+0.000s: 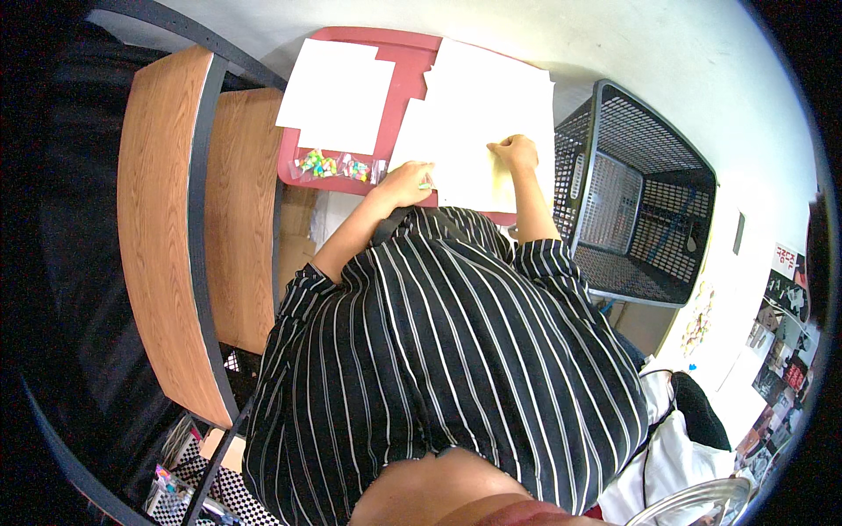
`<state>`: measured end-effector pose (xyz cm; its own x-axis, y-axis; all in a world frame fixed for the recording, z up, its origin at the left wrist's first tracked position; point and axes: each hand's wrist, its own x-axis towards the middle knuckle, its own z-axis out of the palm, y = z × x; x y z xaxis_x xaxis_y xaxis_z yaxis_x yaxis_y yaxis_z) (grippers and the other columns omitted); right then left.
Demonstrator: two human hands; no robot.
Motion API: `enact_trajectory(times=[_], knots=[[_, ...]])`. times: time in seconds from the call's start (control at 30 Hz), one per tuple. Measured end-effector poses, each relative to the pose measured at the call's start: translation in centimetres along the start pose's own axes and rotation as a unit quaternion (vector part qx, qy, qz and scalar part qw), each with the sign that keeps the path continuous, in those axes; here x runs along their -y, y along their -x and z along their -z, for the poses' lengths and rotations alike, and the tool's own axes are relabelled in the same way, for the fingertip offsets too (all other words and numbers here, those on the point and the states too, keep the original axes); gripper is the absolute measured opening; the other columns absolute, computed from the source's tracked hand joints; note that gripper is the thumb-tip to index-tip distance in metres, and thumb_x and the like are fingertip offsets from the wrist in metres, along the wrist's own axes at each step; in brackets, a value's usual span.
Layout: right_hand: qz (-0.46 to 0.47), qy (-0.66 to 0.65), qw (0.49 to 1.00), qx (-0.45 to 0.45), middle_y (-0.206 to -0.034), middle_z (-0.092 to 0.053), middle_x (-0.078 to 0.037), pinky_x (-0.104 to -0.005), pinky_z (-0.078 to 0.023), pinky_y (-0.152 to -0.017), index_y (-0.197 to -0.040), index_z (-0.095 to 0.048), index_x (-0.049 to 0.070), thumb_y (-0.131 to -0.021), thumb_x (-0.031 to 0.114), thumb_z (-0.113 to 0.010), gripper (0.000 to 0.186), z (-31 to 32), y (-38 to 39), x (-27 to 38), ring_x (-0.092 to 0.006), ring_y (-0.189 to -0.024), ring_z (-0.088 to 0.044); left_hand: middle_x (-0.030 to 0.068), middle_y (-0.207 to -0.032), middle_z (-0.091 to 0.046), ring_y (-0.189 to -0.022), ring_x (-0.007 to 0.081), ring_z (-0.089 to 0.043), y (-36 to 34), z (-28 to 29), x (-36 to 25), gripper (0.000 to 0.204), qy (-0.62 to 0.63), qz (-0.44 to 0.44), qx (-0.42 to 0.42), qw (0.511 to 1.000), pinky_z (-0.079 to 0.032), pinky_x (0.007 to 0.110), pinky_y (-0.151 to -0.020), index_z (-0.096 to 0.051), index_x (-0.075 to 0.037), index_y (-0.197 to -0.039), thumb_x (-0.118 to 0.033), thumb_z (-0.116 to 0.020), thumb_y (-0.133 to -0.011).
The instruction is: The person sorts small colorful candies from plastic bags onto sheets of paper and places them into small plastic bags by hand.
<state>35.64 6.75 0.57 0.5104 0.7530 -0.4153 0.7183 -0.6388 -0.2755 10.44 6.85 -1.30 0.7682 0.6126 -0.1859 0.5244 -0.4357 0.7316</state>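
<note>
closest to you, below your hands, was your black-and-white striped shirt, its upper part just at the near edge of the work. your left hand lay at the near-left corner of the large pile of white sheets, fingers curled inward, with a small pale-green piece showing at the fingertips; whether you gripped it or only rested against it, you could not tell from this view. your right hand was bent over the right half of that pile, thumb and forefinger drawn together just over the paper; anything pinched between them was too small to make out.

the relation that mattered ran to your left: the fuller clear bag of bright bits and the smaller clear bag lay side by side, in a row running left to right along the tray's near edge. the smaller one was just beside your left hand, the fuller one beyond it; your right hand was well apart from both, across the sheets.

farther up lay the smaller group of white sheets, its lower edge near the bags. under everything was the red tray, with the black mesh basket to its right.
</note>
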Motion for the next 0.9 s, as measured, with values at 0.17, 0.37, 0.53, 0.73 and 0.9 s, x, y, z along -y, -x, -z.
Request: enact_trajectory(times=[0.17, 0.37, 0.53, 0.73, 0.9], knots=[[0.134, 0.008, 0.988, -0.075, -0.075, -0.062, -0.011, -0.0335, -0.048, -0.067, -0.074, -0.065, 0.006, -0.064, 0.031, -0.071, 0.027, -1.4, 0.3, -0.9, -0.0237, -0.070, -0.061, 0.0231, -0.109, -0.051, -0.104, 0.0336, -0.048, -0.4, 1.2, -1.0, 0.051, 0.018, 0.017, 0.024, 0.999, -0.038, 0.037, -0.091, -0.048, 0.005, -0.111, -0.018, -0.059, -0.068], [0.321, -0.125, 0.933, -0.102, -0.083, -0.060, -0.014, -0.0350, -0.048, -0.070, -0.076, -0.064, 0.002, -0.065, 0.013, -0.066, 0.016, -2.8, 3.1, -0.4, -0.0273, -0.074, -0.060, 0.0231, -0.113, -0.049, -0.107, 0.0333, -0.046, -0.2, 1.0, -0.9, 0.053, 0.002, 0.021, 0.025, 0.999, -0.036, 0.037, -0.093, -0.046, 0.003, -0.115, -0.020, -0.059, -0.069], [0.284, -0.122, 0.943, -0.118, -0.079, -0.059, -0.013, -0.0335, -0.048, -0.068, -0.077, -0.065, 0.002, -0.063, 0.010, -0.066, 0.016, -4.2, 2.5, -0.8, -0.0271, -0.071, -0.059, 0.0227, -0.114, -0.049, -0.108, 0.0329, -0.046, -0.3, 1.2, -1.2, 0.053, 0.003, 0.029, 0.034, 0.999, -0.036, 0.036, -0.093, -0.047, 0.003, -0.114, -0.020, -0.060, -0.069], [0.300, -0.124, 0.938, -0.124, -0.077, -0.058, -0.013, -0.0346, -0.047, -0.065, -0.074, -0.063, 0.001, -0.067, 0.005, -0.062, 0.008, -4.4, 2.3, -0.8, -0.0274, -0.068, -0.058, 0.0225, -0.113, -0.050, -0.107, 0.0327, -0.047, -0.2, 0.4, -0.3, 0.053, 0.001, 0.024, 0.005, 1.000, -0.036, 0.036, -0.093, -0.047, 0.003, -0.114, -0.019, -0.060, -0.067], [0.307, -0.118, 0.935, -0.131, -0.078, -0.057, -0.016, -0.0366, -0.046, -0.068, -0.072, -0.060, -0.001, -0.070, 0.004, -0.058, 0.006, -4.4, 2.5, -0.9, -0.0302, -0.072, -0.056, 0.0223, -0.110, -0.052, -0.105, 0.0328, -0.049, -0.4, 0.3, -0.3, 0.051, 0.016, 0.009, -0.008, 1.000, -0.038, 0.036, -0.091, -0.049, 0.003, -0.112, -0.016, -0.061, -0.066]])
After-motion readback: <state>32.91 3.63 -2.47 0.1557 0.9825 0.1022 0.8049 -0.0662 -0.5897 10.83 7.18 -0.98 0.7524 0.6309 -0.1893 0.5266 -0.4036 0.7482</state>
